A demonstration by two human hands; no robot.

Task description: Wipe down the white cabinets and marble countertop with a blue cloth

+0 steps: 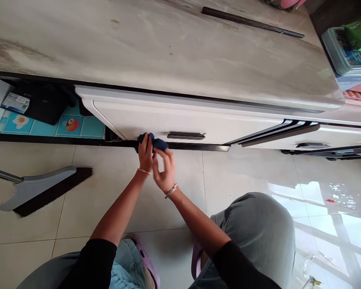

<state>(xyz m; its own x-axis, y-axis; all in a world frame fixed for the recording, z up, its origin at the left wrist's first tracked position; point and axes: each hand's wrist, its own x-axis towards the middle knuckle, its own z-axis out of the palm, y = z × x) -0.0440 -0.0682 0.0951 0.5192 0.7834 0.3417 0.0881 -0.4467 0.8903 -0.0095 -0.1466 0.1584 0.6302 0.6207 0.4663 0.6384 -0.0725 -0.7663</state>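
A bunched dark blue cloth is at the lower part of a white cabinet front, left of its dark handle. My left hand grips the cloth's left part, fingers pointing up over it. My right hand has its fingertips on the cloth's right lower edge, fingers curled and thumb bent toward the left hand. A thin gold bracelet circles the left wrist, and a silver bangle the right. The palm sides and some fingertips are hidden.
Above the cabinet runs a marbled countertop with a dark strip on it. A broom lies on the tiled floor at left. An open shelf holds a black bag. Another white drawer front stands to the right.
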